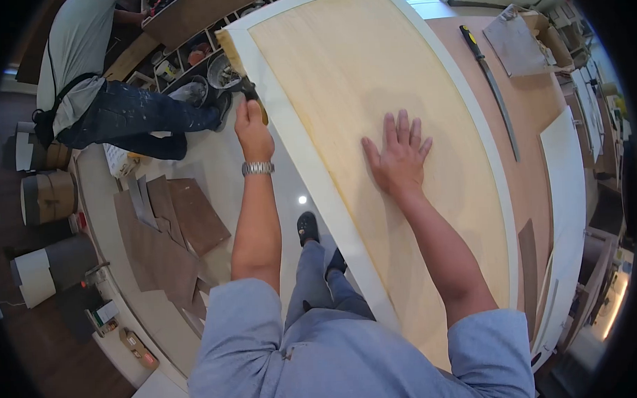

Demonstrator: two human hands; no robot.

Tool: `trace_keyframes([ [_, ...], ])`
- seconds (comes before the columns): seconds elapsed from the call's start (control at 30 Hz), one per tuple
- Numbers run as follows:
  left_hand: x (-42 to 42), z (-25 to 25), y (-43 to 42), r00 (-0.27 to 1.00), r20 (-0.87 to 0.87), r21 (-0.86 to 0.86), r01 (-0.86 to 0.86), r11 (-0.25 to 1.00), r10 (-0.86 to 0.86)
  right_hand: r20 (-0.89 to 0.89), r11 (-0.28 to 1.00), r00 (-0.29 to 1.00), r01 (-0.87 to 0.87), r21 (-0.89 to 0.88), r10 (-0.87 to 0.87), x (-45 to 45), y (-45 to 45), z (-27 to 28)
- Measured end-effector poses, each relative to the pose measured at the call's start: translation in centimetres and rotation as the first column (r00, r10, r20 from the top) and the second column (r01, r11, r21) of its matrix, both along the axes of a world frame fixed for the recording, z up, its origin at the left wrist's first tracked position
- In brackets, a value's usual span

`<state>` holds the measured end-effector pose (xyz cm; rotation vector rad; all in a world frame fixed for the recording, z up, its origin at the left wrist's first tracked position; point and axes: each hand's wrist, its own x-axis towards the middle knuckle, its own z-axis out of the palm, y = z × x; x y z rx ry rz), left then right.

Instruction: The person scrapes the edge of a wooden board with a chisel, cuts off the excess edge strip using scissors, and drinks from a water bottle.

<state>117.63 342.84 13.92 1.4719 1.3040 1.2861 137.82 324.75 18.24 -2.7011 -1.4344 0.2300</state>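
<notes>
The left arm reaches forward, nearly straight up the frame left of centre, with a metal-link watch [258,168] round the wrist. Its left hand [254,136] is at the edge of the panel [327,51], fingers curled round a dark tool [248,89] whose far end meets the panel's left border near the upper middle of the frame; how tightly they close cannot be told. The right arm angles up and inward from the lower right, elbow slightly bent, and the right hand [399,156] lies palm down on the panel, fingers spread and extended, thumb out to the left, holding nothing. The panel is long and runs from the upper middle down to the lower right, its pale yellow, faintly mottled face framed by a smooth white border, curved on the right and straight on the left. Right of it, a long, narrow saw-like tool [497,94] with a black and yellow handle lies on a flat reddish-tan board [533,114], with a scuffed box [544,40] at the upper right. Brown offcuts [193,217] with angular edges overlap on the pale floor [226,153] at left. In the upper left stands another person [85,60] in paint-spotted dark trousers, near round tubs [223,72] of clutter.
</notes>
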Motion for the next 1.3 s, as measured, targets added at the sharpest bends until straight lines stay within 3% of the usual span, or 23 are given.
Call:
trace_keyframes([
  [0.03,0.2,0.0,-1.0,1.000,-0.010,0.040,-0.010,0.999,0.011,0.004,1.000,1.000,0.002,-0.005,-0.002,0.1,-0.1,0.0],
  [0.1,-1.5,0.0,-6.9,0.988,-0.063,-0.138,0.130,0.982,-0.140,0.012,1.000,1.000,-0.004,-0.006,0.004,0.0,0.0,-0.2],
  [0.17,-2.4,-0.6,-14.5,0.984,-0.060,-0.167,0.153,0.974,-0.165,0.027,1.000,1.000,-0.003,0.003,0.003,0.0,-0.1,-0.7],
  [0.2,-2.8,-0.5,-18.3,0.986,-0.021,-0.310,0.151,0.939,-0.165,0.035,1.000,0.999,-0.001,0.010,0.000,0.0,-0.2,-0.8],
  [0.27,-2.0,0.6,-23.7,0.996,0.009,-0.112,0.089,0.990,-0.089,0.025,1.000,1.000,0.002,-0.005,-0.002,-0.3,-0.3,-0.5],
  [0.37,-2.6,-0.8,-25.0,0.990,0.032,-0.061,0.139,0.988,-0.137,0.031,1.000,1.000,0.004,-0.006,-0.004,0.1,0.1,-0.1],
  [0.43,-2.5,-1.4,-21.2,0.996,0.032,-0.288,0.090,0.954,-0.085,0.031,1.000,0.999,0.008,-0.016,-0.008,-0.2,-0.3,-0.1],
  [0.47,-2.2,-1.0,-18.5,0.998,0.023,-0.349,0.070,0.934,-0.066,0.036,1.000,0.999,0.011,-0.019,-0.010,-0.2,-0.2,0.0],
  [0.5,-1.4,0.6,-15.4,0.998,0.009,-0.308,0.055,0.950,-0.055,0.042,1.000,0.999,0.011,-0.017,-0.010,-0.2,-0.1,-0.1],
  [0.57,-0.6,-2.6,-12.1,0.922,0.383,-0.151,0.116,0.982,-0.050,0.035,1.000,0.999,0.014,-0.018,-0.013,-0.2,-0.1,-0.4],
  [0.67,-1.2,-0.6,-16.7,0.971,0.237,-0.289,0.109,0.951,-0.039,0.030,0.999,0.999,0.018,-0.037,-0.016,-0.2,0.0,-0.2],
  [0.73,-2.4,-2.5,-22.3,0.975,0.213,-0.369,0.144,0.918,-0.068,0.032,0.999,0.999,0.023,-0.037,-0.022,-0.1,0.2,0.1],
  [0.8,-3.3,-1.0,-27.4,0.979,0.113,-0.392,0.200,0.898,-0.169,0.027,0.999,0.999,0.023,-0.031,-0.023,-0.2,0.0,-0.2],
  [0.87,-3.5,0.3,-29.6,0.968,0.081,-0.259,0.250,0.933,-0.237,0.014,0.999,1.000,0.020,-0.034,-0.019,-0.2,-0.2,0.1],
  [0.9,-3.5,0.8,-29.4,0.961,0.061,-0.181,0.276,0.944,-0.269,0.011,0.999,1.000,0.018,-0.026,-0.018,-0.2,-0.1,0.4],
  [1.0,-3.5,-0.9,-26.9,0.971,0.050,-0.235,0.237,0.943,-0.232,-0.027,0.999,0.999,0.022,-0.036,-0.023,-0.3,-0.1,1.1],
  [1.1,-2.2,0.2,-22.0,0.971,0.165,-0.220,0.205,0.954,-0.171,-0.058,0.978,0.998,-0.001,-0.208,-0.011,0.3,1.8,3.0],
  [1.2,-2.0,0.2,-16.8,0.977,0.155,-0.214,0.175,0.961,-0.144,-0.081,1.000,0.996,0.021,-0.011,-0.022,1.2,6.4,1.6],
  [1.3,-1.7,-1.1,-11.3,0.988,0.115,-0.203,0.123,0.971,-0.101,-0.008,0.998,0.999,0.040,0.042,-0.039,0.3,11.0,0.7],
])
